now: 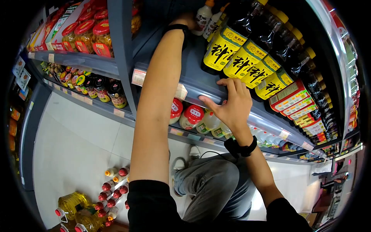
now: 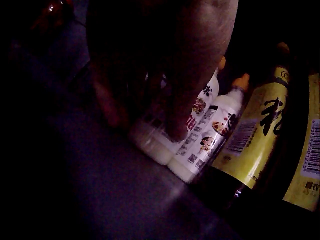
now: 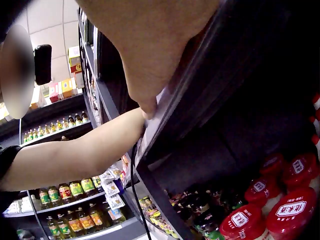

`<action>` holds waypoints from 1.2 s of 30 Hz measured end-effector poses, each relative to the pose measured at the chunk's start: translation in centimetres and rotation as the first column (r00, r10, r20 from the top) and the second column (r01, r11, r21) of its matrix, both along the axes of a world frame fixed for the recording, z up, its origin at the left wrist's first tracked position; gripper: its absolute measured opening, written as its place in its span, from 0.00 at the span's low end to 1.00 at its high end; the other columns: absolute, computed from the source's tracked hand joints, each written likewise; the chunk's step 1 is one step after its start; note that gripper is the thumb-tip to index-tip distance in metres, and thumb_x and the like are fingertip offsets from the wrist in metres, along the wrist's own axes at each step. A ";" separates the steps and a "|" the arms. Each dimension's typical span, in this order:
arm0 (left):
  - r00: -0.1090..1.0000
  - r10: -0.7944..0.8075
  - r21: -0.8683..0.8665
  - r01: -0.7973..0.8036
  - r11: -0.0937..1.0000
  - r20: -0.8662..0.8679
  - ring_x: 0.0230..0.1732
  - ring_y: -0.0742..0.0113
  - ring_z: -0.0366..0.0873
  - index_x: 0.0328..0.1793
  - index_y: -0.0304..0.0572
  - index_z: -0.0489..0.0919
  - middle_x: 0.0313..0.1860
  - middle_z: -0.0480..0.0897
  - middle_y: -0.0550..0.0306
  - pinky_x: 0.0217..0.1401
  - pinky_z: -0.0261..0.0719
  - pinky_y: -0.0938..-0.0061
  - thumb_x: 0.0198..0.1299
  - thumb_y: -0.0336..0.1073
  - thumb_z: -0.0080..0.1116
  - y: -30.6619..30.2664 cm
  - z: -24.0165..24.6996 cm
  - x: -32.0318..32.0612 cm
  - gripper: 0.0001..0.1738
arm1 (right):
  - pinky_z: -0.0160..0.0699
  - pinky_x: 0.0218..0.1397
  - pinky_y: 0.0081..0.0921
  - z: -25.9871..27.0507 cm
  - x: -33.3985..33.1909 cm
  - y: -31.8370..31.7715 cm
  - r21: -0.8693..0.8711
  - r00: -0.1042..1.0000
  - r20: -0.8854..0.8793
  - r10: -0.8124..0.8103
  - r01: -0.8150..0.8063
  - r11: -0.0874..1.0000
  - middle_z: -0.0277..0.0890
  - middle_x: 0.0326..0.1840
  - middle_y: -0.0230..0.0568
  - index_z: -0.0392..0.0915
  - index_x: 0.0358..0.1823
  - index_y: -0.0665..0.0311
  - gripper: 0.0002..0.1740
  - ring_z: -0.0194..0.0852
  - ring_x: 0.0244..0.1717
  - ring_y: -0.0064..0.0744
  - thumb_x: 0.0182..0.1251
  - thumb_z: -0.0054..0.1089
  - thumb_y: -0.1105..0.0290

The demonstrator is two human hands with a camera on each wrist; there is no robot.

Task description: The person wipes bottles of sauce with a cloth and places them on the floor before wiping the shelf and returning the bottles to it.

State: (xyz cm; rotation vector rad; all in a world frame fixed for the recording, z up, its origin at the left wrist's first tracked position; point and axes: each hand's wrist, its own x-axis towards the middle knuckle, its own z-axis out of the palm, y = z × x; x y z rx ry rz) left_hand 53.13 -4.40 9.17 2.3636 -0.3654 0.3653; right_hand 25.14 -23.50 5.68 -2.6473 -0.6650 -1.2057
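Note:
Deep on the upper shelf, my left hand [image 1: 186, 20] reaches to a white squeeze bottle [image 1: 203, 17] with an orange cap. In the dark left wrist view its fingers [image 2: 178, 127] come down around that bottle, which stands on the shelf; the palm hides its upper part. A second white bottle [image 2: 207, 137] stands beside it, then yellow-labelled dark bottles [image 2: 257, 130]. My right hand [image 1: 234, 104] rests at the shelf's front edge [image 1: 201, 91], fingers loosely bent and thumb spread along the price strip, below the yellow-labelled bottles [image 1: 224, 48]. It holds no item.
Red-lidded jars [image 1: 192, 116] fill the lower shelf. Red boxes [image 1: 290, 96] stand right of the dark bottles. A grey upright [image 1: 121, 50] divides off the left bay with its jars [image 1: 102, 36]. Oil jugs [image 1: 71, 205] and small red-capped bottles [image 1: 110, 195] stand on the floor.

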 end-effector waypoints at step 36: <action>0.459 0.279 0.413 0.222 0.883 -0.844 0.46 0.46 0.81 0.58 0.37 0.73 0.46 0.82 0.42 0.49 0.79 0.55 0.56 0.50 0.58 -6.3 -44.5 -73.1 0.29 | 0.76 0.45 0.36 -1.2 -2.9 -0.4 -0.001 0.996 0.001 -0.088 0.088 0.996 0.80 0.36 0.45 0.80 0.36 0.60 0.32 0.79 0.42 0.44 0.50 0.64 0.35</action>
